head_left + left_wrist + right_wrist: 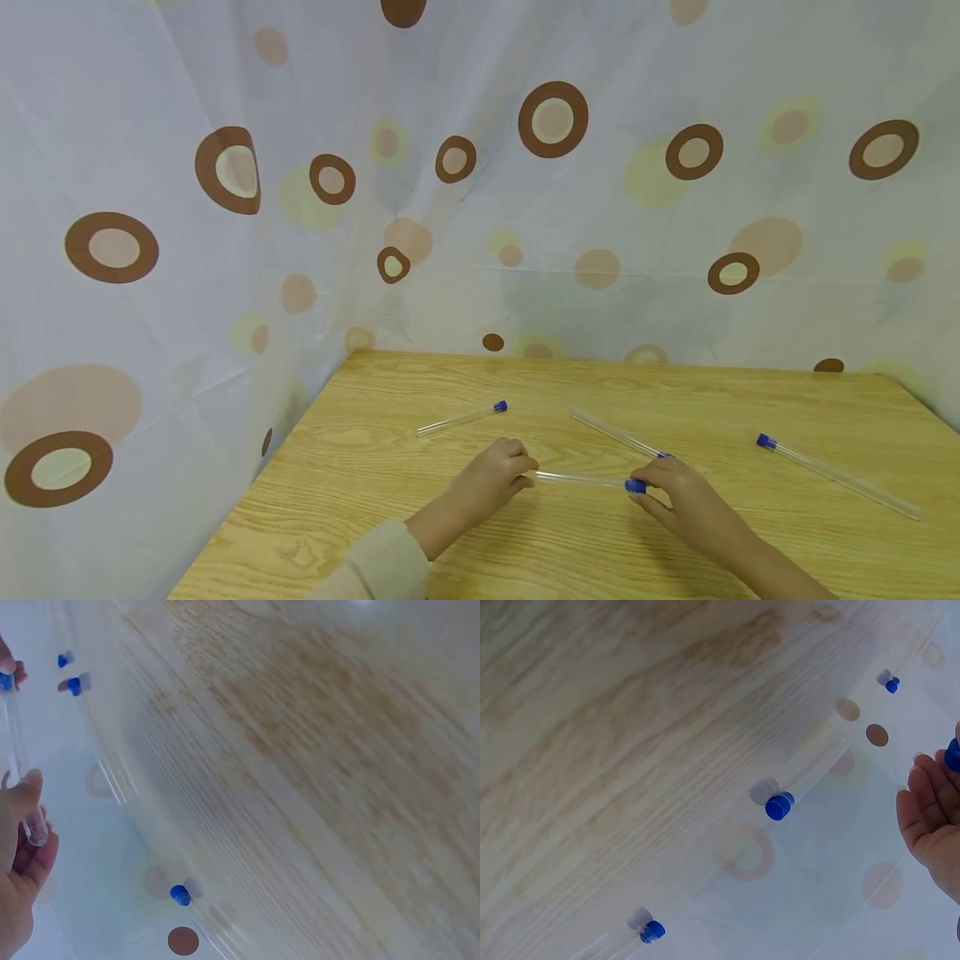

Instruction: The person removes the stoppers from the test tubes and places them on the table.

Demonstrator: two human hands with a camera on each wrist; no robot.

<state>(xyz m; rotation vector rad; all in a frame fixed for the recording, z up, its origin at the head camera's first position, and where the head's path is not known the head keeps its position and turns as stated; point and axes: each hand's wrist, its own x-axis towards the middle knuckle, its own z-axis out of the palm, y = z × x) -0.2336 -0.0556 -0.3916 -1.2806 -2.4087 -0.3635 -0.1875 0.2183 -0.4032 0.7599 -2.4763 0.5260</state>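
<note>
Between my two hands a clear test tube (581,478) with a blue cap (636,486) is held level above the table. My left hand (491,479) pinches its rounded end; the left wrist view shows thumb and fingers around that tip (36,832). With thumb and fingers my right hand (686,500) grips the blue cap at the other end. Just behind the right hand lies a second capped tube (615,432), its cap partly covered by the fingers in the head view. In the right wrist view only part of the right hand (937,802) shows at the edge.
A shorter-looking capped tube (459,420) lies at the back left of the wooden table (300,500). Another capped tube (843,477) lies on the right, slanting toward the near right. A white curtain (480,208) with brown and yellow circles hangs behind and along the left side.
</note>
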